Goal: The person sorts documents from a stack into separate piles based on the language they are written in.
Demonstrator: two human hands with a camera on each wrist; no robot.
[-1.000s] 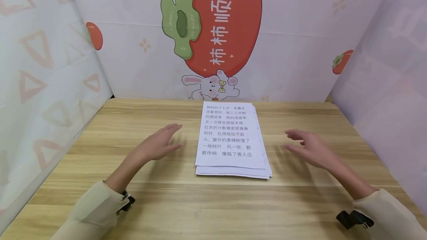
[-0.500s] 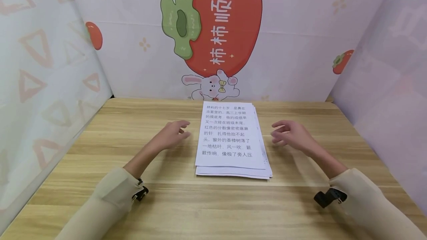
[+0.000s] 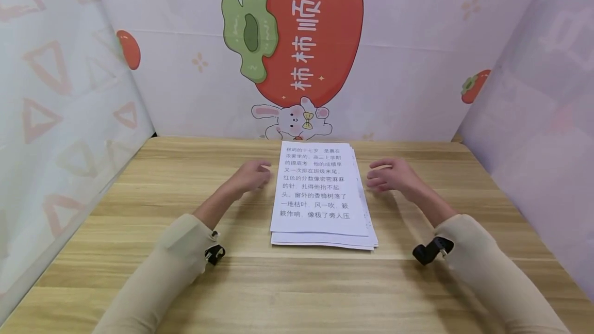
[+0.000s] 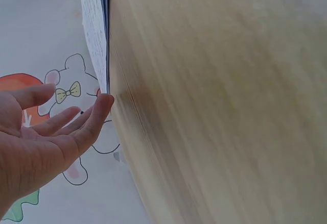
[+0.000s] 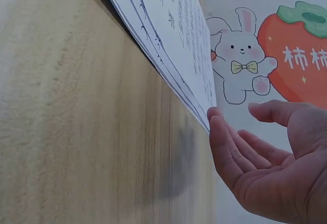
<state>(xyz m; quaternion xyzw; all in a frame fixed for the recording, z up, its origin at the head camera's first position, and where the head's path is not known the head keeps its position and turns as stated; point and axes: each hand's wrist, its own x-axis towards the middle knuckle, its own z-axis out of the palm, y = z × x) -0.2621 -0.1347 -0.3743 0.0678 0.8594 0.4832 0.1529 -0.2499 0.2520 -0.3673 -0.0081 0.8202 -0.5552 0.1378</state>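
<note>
A loose stack of printed paper sheets (image 3: 315,189) lies on the wooden table, its top sheet covered in large Chinese characters and the lower sheets poking out at the right and front. To the left of the stack hovers my left hand (image 3: 252,175), fingers relaxed and slightly bent, a small gap from the paper. My right hand (image 3: 392,175) is held likewise on the other side, apart from the sheets. Both wrist views show loosely bent fingers with nothing between them; the left hand (image 4: 56,137) and the right hand (image 5: 271,157) each appear beside the paper's edge.
The wooden table (image 3: 297,293) reaches back to a cloth backdrop (image 3: 408,92) printed with a persimmon and a rabbit. Pale fabric walls stand at the left (image 3: 69,117) and right (image 3: 533,117). Dark wrist-worn devices show below both sleeves.
Both hands have moved inward toward the stack from either side, and their fingers have bent a little more. The papers stay where they were.
</note>
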